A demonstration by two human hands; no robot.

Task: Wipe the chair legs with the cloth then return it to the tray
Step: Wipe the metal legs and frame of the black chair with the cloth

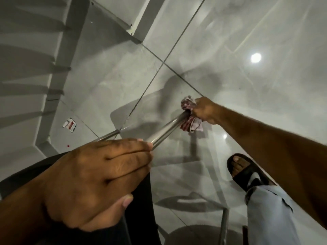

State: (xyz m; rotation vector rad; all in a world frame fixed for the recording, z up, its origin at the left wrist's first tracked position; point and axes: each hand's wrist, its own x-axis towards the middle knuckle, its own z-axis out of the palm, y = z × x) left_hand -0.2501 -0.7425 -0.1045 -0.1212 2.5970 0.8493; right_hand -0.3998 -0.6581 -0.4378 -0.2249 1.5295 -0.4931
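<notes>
The chair is tipped, and its black seat (138, 218) lies under my left hand (95, 183), which grips the seat edge near the top of a metal chair leg (168, 129). That shiny leg runs up and right from my left fingers. Far along the leg, my right hand (203, 110) is closed on a red-and-white cloth (191, 124) wrapped around the tube. A second metal leg (109, 134) shows just left of my left fingers. A third leg (223, 225) stands at the bottom. No tray is visible.
Glossy grey floor tiles (230, 50) fill the view. White stairs (35, 76) rise on the left. A small red-and-white wrapper (69, 125) lies on the floor near the stairs. My sandalled foot (246, 172) and light trouser leg are at the lower right.
</notes>
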